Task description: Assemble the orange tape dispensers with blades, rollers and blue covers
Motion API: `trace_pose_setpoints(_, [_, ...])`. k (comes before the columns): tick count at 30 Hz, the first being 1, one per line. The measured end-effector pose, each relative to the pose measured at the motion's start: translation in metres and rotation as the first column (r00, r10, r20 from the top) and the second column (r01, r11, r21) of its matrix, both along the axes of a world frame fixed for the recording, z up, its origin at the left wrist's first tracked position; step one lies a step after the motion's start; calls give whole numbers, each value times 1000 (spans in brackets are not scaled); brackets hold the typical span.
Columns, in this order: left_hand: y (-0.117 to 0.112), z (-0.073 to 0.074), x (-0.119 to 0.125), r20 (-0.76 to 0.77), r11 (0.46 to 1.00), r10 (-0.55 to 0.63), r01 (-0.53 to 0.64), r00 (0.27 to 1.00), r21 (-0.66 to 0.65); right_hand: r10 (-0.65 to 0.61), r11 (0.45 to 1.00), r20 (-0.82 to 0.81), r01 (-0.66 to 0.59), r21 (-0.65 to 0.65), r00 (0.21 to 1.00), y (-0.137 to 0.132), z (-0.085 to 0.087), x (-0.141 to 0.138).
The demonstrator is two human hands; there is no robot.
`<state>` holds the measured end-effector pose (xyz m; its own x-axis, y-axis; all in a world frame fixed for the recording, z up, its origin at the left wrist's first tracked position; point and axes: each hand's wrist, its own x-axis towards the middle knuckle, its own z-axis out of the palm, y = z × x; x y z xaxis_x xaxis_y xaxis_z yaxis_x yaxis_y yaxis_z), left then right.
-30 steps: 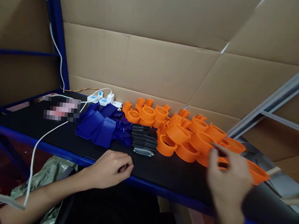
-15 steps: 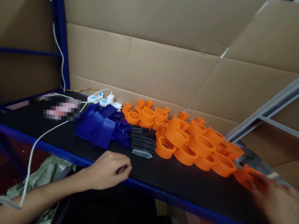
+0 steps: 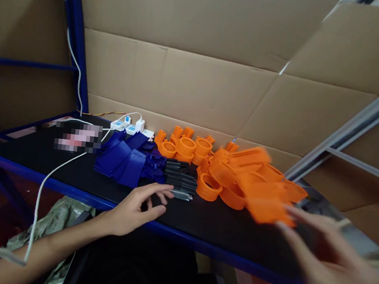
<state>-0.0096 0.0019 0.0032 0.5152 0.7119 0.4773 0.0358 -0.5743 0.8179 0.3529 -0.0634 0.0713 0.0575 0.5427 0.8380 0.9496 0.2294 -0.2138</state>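
My right hand, blurred by motion, grips an orange plastic ring part between thumb and fingers. That piece is tilted and smeared, raised in front of the stacked orange ring parts, several of which it hides. My left hand is at the table's front edge, fingers apart and holding nothing. Its fingertips are close to a stack of black and grey strips; whether they touch is unclear. Left of the strips lie overlapping dark blue flat pieces.
The black table has a blue metal frame edge. A white cable crosses its left part and hangs over the front. Power strips lie at the back against a cardboard wall. A grey metal bar slants at right.
My right hand has moved left from the right end of the orange row, bringing an orange ring part with it. My left hand has opened, its fingers stretching toward the strips.
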Motion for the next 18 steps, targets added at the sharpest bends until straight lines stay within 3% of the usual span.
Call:
trace_pose_setpoints(1, [1, 0, -2, 69, 995, -77, 81, 995, -57, 238, 967, -64, -243, -75, 969, -5, -3, -29])
trace_pose_setpoints(3, [2, -1, -5, 181, 963, -206, 232, 962, -135, 533, 783, -192, -566, -257, 824, -9, -13, -79])
trace_pose_setpoints(4, [2, -1, -6, 240, 943, -239, 283, 941, -172, 592, 681, -260, -646, -346, 763, -9, -18, -99])
trace_pose_setpoints(5, [3, -1, -6, 306, 926, -241, 312, 921, -212, 609, 622, -314, -684, -380, 728, -7, -23, -115])
trace_pose_setpoints(7, [4, -1, -5, 436, 902, -161, 311, 885, -298, 630, 547, -378, -734, -403, 678, 0, -29, -133])
trace_pose_setpoints(8, [4, -1, -5, 489, 896, -91, 286, 867, -341, 645, 536, -384, -750, -388, 660, 6, -30, -136])
trace_pose_setpoints(10, [5, 0, -3, 540, 871, 30, 243, 841, -428, 662, 576, -339, -743, -340, 668, 21, -30, -134])
trace_pose_setpoints(14, [3, 2, 0, 504, 812, 69, 245, 861, -530, 530, 773, -75, -518, -366, 845, 52, -35, -123])
trace_pose_setpoints(18, [2, 1, 0, 391, 836, 44, 180, 920, -519, 442, 820, 155, -328, -469, 883, 69, -50, -124])
